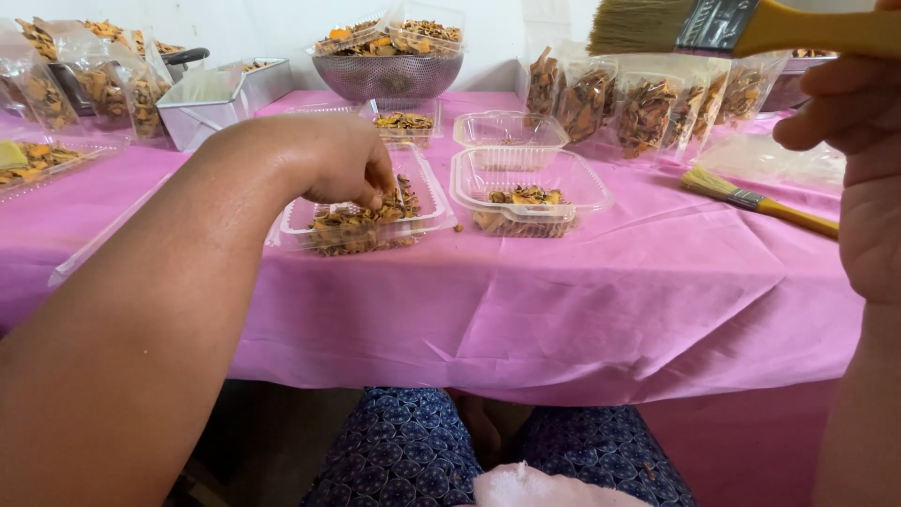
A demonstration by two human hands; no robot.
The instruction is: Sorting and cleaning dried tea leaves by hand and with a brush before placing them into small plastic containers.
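Spillage is judged the chief risk. The left hand (338,164) is bent down into a clear plastic tray (361,211), its fingertips pinched narrow on a piece of the dried orange-brown slices (361,223) heaped there. The heap stands above the tray's near rim, so a careless lift or sweep of the wrist could push slices over that rim onto the pink tablecloth (582,300); one loose crumb is already seen just right of the tray. The tray is thin and light, and a sideways drag could shift it toward the table edge below the hand.

A second risk is noted at the right hand (859,141), which is raised at the frame's right edge and closed about the yellow handle of a flat paintbrush (741,26). The bristles are held high above the standing packets (648,108) beyond it, and a drop or swing could topple them. The grip itself is partly cut off by the frame.

The slices are seen as thin, curled, brittle-looking chips, orange at the core and brown at the skin, loosely piled. A second, hinged tray (526,192), just right of the left hand, holds a smaller portion. A spare brush (755,200) lies on the cloth below the right hand.
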